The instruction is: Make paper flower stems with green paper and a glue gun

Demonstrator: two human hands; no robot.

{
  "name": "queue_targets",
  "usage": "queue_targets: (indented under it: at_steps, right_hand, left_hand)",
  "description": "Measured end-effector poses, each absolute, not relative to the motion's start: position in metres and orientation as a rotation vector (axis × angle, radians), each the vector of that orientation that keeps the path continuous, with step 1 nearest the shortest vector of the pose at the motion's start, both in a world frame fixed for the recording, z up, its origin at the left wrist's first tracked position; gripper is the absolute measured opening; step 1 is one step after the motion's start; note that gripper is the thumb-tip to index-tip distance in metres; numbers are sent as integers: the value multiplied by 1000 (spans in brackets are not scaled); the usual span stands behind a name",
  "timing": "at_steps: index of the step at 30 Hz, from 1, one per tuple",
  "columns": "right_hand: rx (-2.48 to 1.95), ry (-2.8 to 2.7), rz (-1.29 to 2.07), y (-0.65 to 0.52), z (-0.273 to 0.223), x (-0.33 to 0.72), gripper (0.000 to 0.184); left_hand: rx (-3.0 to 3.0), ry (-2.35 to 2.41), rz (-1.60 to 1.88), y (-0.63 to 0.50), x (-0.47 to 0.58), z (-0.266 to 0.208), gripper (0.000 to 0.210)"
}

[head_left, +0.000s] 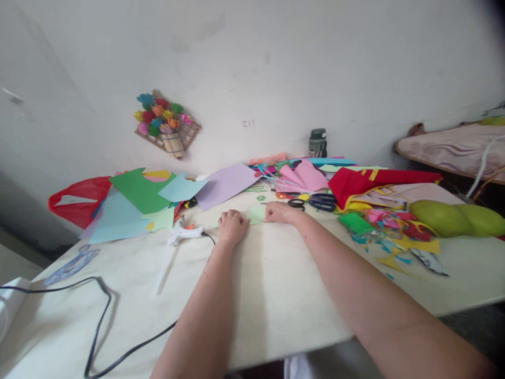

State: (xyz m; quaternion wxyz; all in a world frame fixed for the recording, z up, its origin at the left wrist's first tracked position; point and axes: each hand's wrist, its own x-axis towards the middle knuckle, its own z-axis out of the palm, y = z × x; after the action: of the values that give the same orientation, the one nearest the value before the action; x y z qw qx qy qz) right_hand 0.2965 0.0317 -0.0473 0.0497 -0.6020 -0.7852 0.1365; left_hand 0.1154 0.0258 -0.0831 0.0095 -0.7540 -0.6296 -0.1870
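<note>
A small strip of light green paper lies flat on the table between my two hands. My left hand rests on its left part, fingers curled down over it. At the right end, my right hand is closed, with its fingertips on the paper's edge. The undersides of both hands are hidden. Just behind my right hand are black-handled scissors and a larger dark-handled pair. A small green paper flower sits beyond the strip. Left of my left hand lies a white glue gun with a glue stick in it.
Coloured paper sheets lie at the back left. A red cloth, paper scraps and a green rounded object occupy the right. A dark bottle stands by the wall. A black cable crosses the front left.
</note>
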Motion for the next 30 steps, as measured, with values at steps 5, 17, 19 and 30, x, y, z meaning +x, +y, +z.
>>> queue_targets:
  at_steps: [5, 17, 19, 30]
  right_hand:
    - [-1823, -2441, 416, 31, -46, 297, 28]
    - [-1824, -2504, 294, 33, -44, 298, 29]
    - [-1858, -2470, 220, 35, -47, 300, 32]
    - [-1972, -2360, 126, 40, -58, 305, 59]
  left_hand:
    - [-2334, -1971, -573, 26, 116, -83, 25]
    - [-2238, -2033, -568, 22, 121, -81, 24]
    - [-2208, -2047, -587, 21, 120, -81, 28]
    - [-2144, -2115, -525, 26, 122, -88, 50]
